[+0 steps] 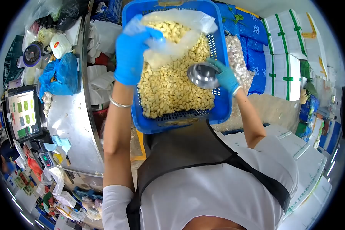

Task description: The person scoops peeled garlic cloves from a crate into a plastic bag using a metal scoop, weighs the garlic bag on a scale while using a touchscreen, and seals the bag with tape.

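A blue plastic basket [225, 46] stands in front of me, filled with peeled garlic cloves [172, 92]. My left hand [131, 55], in a blue glove, is closed on a clear plastic bag [165, 53] over the basket's left side. Cloves show around and through the thin film, and I cannot tell whether any are inside the bag. In its teal glove, my right hand [227, 76] grips the rim of a shiny metal bowl [202, 75] above the cloves on the right. The bowl looks tilted. Another piece of clear plastic film [191, 18] lies across the far part of the basket.
To the left runs a metal counter [71, 130] with a screen [23, 113], a blue plastic bag [59, 74] and a small fan [32, 54]. On the right are a sack of garlic bulbs [237, 57], blue sacks [257, 57] and white boxes with green straps [283, 73].
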